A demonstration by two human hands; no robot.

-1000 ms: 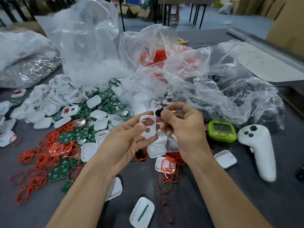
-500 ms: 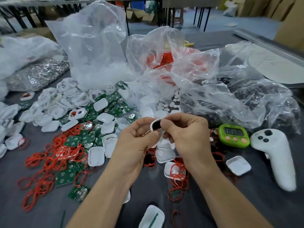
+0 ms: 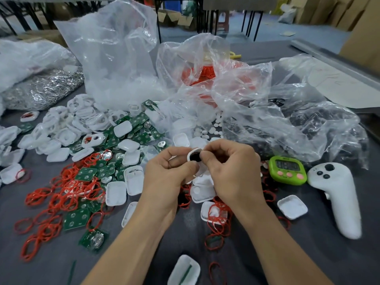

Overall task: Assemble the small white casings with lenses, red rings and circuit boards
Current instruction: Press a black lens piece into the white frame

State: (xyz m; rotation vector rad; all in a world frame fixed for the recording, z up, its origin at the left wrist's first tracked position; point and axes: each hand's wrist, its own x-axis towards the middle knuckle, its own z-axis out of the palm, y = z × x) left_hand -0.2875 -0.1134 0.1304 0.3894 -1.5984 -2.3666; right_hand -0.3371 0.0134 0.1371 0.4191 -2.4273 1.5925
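Left grip pinches the white casing; right grip, apart from it a second ago, now meets it, fingertips pressing the black lens into the casing's hole, above the counter.

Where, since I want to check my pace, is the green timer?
In the head view, the green timer lies just to the right of the right hand, with the white controller immediately to its right.

Red rings, green circuit boards
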